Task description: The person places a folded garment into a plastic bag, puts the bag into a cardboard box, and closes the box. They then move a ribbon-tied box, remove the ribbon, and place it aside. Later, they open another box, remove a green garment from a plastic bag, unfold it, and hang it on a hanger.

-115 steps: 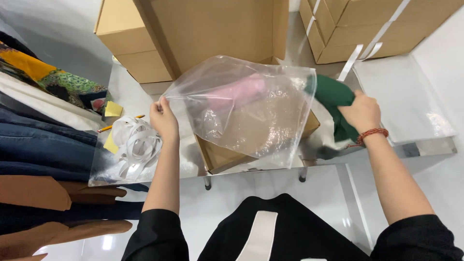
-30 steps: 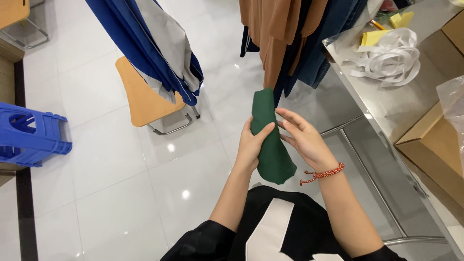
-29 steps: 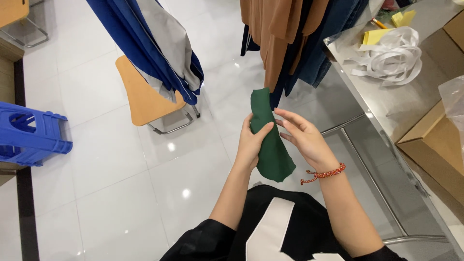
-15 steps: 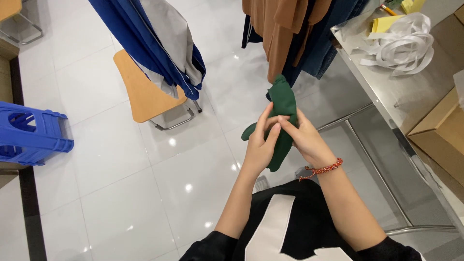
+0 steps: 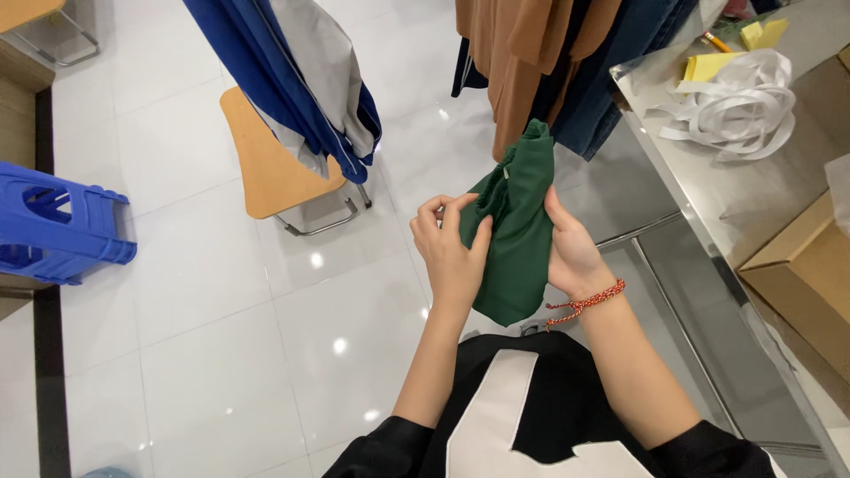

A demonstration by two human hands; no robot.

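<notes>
Both hands (image 5: 509,252) gripping folded green garment (image 5: 513,239), cardboard box (image 5: 801,279) right

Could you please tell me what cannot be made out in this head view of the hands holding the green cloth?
- Green cloth: folded, so its kind stays unclear.
- Right hand: palm and fingertips hidden behind the cloth.
- Cardboard box: cut off by the right edge.
- Blue stool: cut off by the left edge.

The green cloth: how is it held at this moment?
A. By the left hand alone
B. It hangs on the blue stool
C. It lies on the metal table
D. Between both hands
D: the green cloth is gripped between the left hand and the right hand, above the white floor.
</notes>
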